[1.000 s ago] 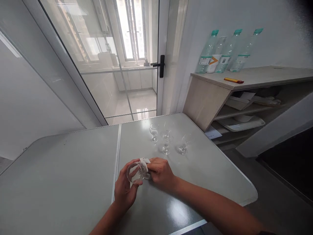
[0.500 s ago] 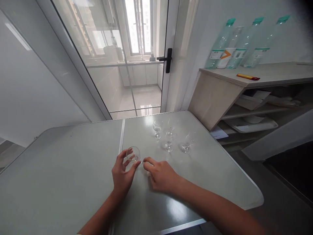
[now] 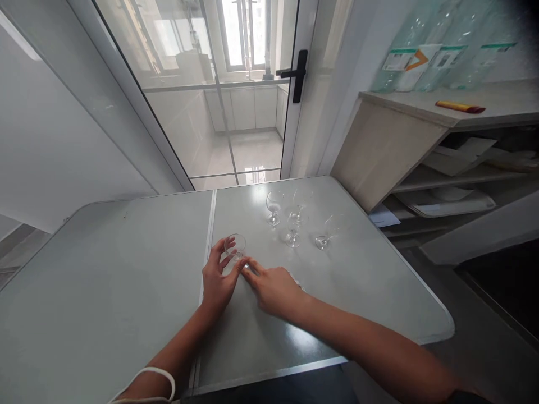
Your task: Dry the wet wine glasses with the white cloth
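Note:
My left hand [image 3: 219, 275] holds a small clear stemmed glass [image 3: 234, 244] by its bowl, fingers curled around the far side and thumb near the bottom. The glass is tilted, its mouth partly towards me. My right hand [image 3: 272, 286] meets it from the right, with closed fingertips at the lower end of the glass, touching or very near my left thumb. Those fingers largely cover the stem and foot. Beyond my hands, several similar glasses stand on the table, among them one at the back [image 3: 273, 207] and one on the right [image 3: 323, 241].
The grey-green table [image 3: 138, 292] has a pale seam [image 3: 211, 224] across it. Behind it is a glass door with a black handle [image 3: 299, 76]. At the right, a wooden shelf unit [image 3: 387, 146] carries plastic bottles [image 3: 442, 62] and a yellow-red packet [image 3: 460, 106].
My right fingertips have closed in on the lower end of the glass, where a gap showed before. Both hands and the glass have shifted slightly up and right in view; the camera has tilted down.

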The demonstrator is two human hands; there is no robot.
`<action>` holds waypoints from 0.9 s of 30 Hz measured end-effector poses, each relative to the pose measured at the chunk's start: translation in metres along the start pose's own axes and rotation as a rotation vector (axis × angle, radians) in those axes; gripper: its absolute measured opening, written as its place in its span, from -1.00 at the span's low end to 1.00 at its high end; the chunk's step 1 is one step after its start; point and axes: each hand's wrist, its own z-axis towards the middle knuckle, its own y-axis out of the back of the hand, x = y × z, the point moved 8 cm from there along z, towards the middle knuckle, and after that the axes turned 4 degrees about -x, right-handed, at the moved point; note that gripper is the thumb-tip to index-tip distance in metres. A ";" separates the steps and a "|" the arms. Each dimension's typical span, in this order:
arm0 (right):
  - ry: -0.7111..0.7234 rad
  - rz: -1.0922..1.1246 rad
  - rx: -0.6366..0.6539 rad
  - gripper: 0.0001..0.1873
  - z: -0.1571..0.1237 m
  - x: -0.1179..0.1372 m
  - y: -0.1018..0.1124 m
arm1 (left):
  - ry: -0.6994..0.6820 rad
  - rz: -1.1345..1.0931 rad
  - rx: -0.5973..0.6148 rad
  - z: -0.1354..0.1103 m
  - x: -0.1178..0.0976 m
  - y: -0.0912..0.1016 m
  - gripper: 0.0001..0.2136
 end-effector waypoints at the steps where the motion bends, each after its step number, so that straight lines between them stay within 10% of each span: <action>1: -0.014 -0.022 0.008 -0.08 0.000 -0.001 0.001 | -0.010 0.033 0.003 0.000 -0.001 0.000 -0.39; 19: -0.267 -0.056 -0.017 -0.12 0.007 -0.048 0.012 | -0.349 0.420 0.003 -0.006 -0.037 0.006 -0.81; 22: -0.098 -0.007 -0.123 -0.48 0.002 -0.029 0.026 | -0.340 0.343 0.048 -0.009 -0.034 0.009 -0.82; 27: 0.668 0.199 0.051 -0.96 -0.026 0.039 0.012 | -0.318 0.390 0.495 -0.025 -0.006 -0.020 -0.77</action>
